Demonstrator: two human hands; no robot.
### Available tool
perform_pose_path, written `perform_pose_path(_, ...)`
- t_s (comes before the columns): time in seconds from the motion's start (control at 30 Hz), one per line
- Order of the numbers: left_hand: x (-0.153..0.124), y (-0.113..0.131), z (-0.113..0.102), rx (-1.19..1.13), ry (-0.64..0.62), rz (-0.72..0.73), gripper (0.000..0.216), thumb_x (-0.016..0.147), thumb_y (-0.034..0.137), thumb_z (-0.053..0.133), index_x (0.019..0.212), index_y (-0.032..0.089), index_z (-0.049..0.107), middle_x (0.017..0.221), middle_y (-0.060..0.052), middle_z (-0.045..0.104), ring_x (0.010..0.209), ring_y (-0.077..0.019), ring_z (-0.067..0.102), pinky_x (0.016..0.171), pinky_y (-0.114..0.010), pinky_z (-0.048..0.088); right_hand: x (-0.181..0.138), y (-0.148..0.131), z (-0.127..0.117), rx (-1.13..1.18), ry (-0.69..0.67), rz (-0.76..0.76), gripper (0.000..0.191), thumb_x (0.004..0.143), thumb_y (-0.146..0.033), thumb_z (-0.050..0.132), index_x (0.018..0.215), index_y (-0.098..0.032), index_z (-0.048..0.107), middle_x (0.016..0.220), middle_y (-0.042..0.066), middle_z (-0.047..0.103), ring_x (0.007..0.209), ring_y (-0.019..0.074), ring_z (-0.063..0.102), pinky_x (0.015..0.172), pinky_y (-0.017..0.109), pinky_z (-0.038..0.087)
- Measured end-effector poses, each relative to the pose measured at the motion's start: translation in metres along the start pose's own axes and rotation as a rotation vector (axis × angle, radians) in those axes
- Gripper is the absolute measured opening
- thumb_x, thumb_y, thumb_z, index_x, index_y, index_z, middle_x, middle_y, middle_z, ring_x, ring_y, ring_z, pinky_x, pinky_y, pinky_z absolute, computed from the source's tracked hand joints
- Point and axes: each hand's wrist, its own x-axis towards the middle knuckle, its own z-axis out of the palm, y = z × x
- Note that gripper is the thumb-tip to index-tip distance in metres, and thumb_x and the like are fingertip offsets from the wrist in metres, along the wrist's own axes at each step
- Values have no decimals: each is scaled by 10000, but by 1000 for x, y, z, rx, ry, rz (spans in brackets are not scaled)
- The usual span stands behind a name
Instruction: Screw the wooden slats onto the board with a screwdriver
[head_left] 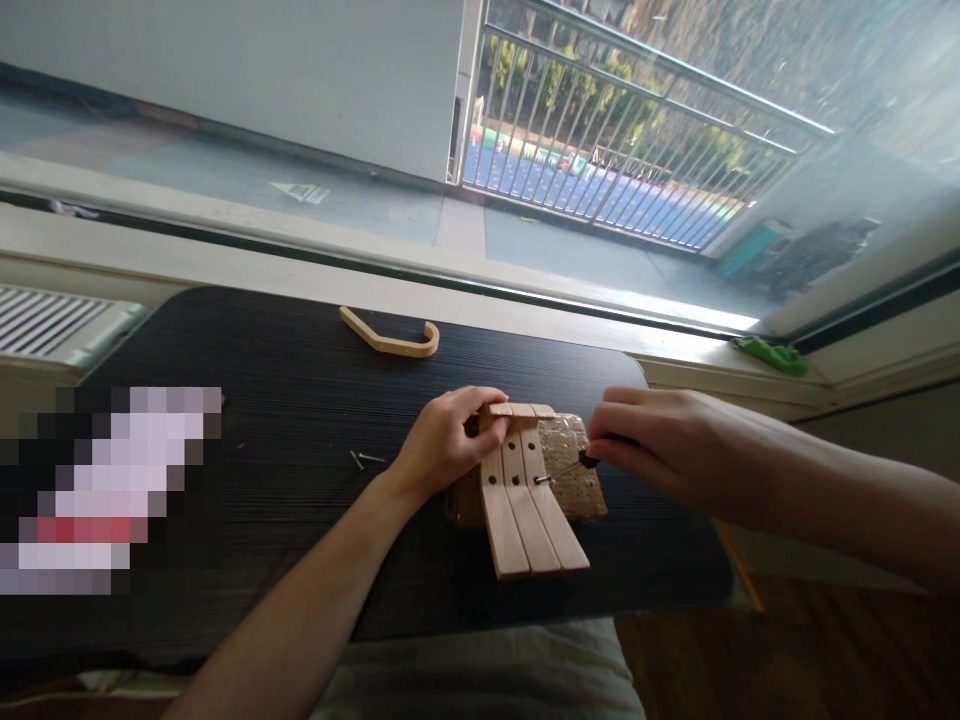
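A wooden piece of joined slats (529, 535) with several dark holes rests on a block wrapped in clear film (574, 440). My left hand (457, 440) is closed round the upper left edge of the slats, thumb on top. In my closed right hand (626, 435) is a screwdriver (589, 459) with a dark handle. Its thin shaft slants left toward a screw (542, 481) that sticks up at a hole in the right slat. Whether the tip touches the screw is too small to tell.
A hook-shaped wooden piece (397, 347) lies near the far edge of the dark table (285, 400). Two loose screws (364, 459) lie left of my left hand. A pixelated area covers the left side. Beyond the table are a window sill (525, 318) and a green cloth (770, 354).
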Motion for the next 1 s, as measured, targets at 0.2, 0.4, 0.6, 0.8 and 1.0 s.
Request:
perform_pose_path(0.2, 0, 0, 0, -10, -1, -3, 188, 847, 197, 598, 1013, 146, 670, 892, -56, 726, 724, -134, 635, 671, -259, 518, -6, -5, -2, -30, 13, -34, 120, 912, -302, 467, 924, -211, 545, 721, 5, 613, 578, 153, 523, 538, 271, 286)
perform_pose_path(0.4, 0, 1, -1, 0, -4, 0, 184, 849, 196, 599, 1013, 151, 669, 891, -50, 724, 748, -139, 649, 688, -261, 530, -5, -10, -10, -145, 24, -111, 98, 822, -193, 458, 871, -189, 543, 696, 46, 574, 698, 223, 548, 650, 323, 358)
perform_pose_path(0.6, 0, 1, -1, -5, -1, -4, 181, 841, 182, 603, 1008, 156, 668, 894, -53, 730, 756, -144, 655, 683, -262, 536, -5, -10, -12, -42, -92, 2, 90, 852, -241, 428, 906, -211, 493, 699, 22, 569, 573, 176, 499, 539, 286, 308)
perform_pose_path(0.8, 0, 1, -1, 8, -5, -6, 194, 849, 202, 603, 1024, 152, 671, 902, -59, 733, 749, -145, 650, 682, -266, 535, -8, -10, -10, -51, -68, -27, 88, 887, -190, 399, 894, -208, 484, 753, 29, 597, 628, 175, 535, 570, 291, 336)
perform_pose_path(1.0, 0, 1, -1, -8, 3, -8, 196, 848, 205, 596, 1015, 141, 676, 890, -63, 729, 741, -145, 647, 681, -271, 535, -10, -9, -9, -37, -82, -33, 199, 782, -34, 472, 870, -206, 521, 772, 17, 626, 629, 151, 554, 553, 263, 336)
